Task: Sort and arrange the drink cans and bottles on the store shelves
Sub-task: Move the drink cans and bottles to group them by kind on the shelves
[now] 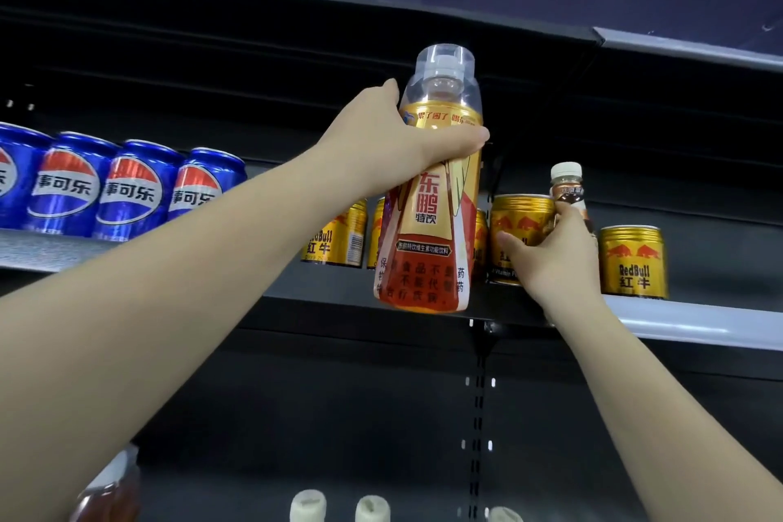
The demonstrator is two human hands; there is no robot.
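Down low, close to the person, a bottle with brown drink (pixel 108 492) peeks in at the bottom left corner. Next to it are three white bottle caps (pixel 308 504) on a lower shelf.

Higher up, two bare arms reach toward the shelves. The left hand (pixel 394 140) wraps its fingers and thumb around the upper part of a big gold and red bottle (pixel 428 233). The bottle is up in the air in front of the shelf, standing almost straight. It has a clear cap (pixel 442 68) on top.

The right hand (pixel 551 254) is at the shelf. Its thumb and fingers curl around a gold can (pixel 519 225). A small brown bottle with a white cap (pixel 567 186) stands just behind the fingers. I cannot tell if the hand touches it.

More gold cans stand on the grey shelf (pixel 699 322), one to the right (pixel 633 261) and some behind the big bottle (pixel 339 237). Farther left, blue cola cans (pixel 127 191) stand in a row, side by side.
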